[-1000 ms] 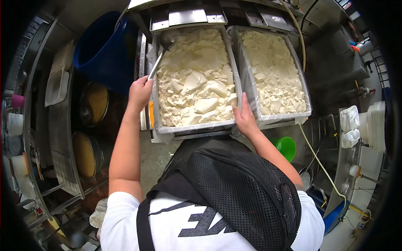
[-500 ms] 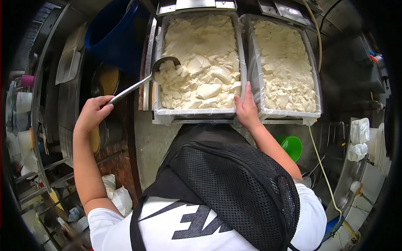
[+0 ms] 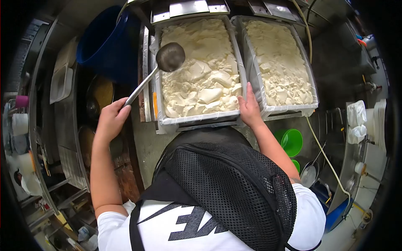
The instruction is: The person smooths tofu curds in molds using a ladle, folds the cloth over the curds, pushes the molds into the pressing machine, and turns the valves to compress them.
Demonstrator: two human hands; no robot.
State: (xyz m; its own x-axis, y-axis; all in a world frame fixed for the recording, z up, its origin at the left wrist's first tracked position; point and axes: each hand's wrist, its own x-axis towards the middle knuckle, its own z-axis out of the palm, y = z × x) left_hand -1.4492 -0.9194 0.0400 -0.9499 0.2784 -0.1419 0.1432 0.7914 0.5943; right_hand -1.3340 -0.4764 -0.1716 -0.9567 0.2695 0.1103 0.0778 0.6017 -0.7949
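My left hand (image 3: 112,121) is closed round the handle of a metal ladle (image 3: 170,57). The ladle's dark round bowl hangs over the left side of a cloth-lined tray (image 3: 201,119) full of soft, broken white curd (image 3: 209,79). No curd shows on the bowl; I cannot tell whether its inside or back faces up. At the tray's near right corner, my right hand (image 3: 250,112) straddles the wall, thumb on the rim and fingers stretched along the outer side. A second lined tray (image 3: 289,109) of curd stands close on the right.
On the left are a large blue barrel (image 3: 98,44), a pot with yellowish contents (image 3: 101,94) and a white plastic tub (image 3: 62,85). A green bucket (image 3: 292,143) stands low on the right, beside a pale hose (image 3: 320,148). Metal fittings (image 3: 188,8) lie beyond the trays.
The ladle has risen and moved right over the curd, and its bowl has turned. My left hand moved right with it. My right hand stays at the tray corner. The view has shifted slightly.
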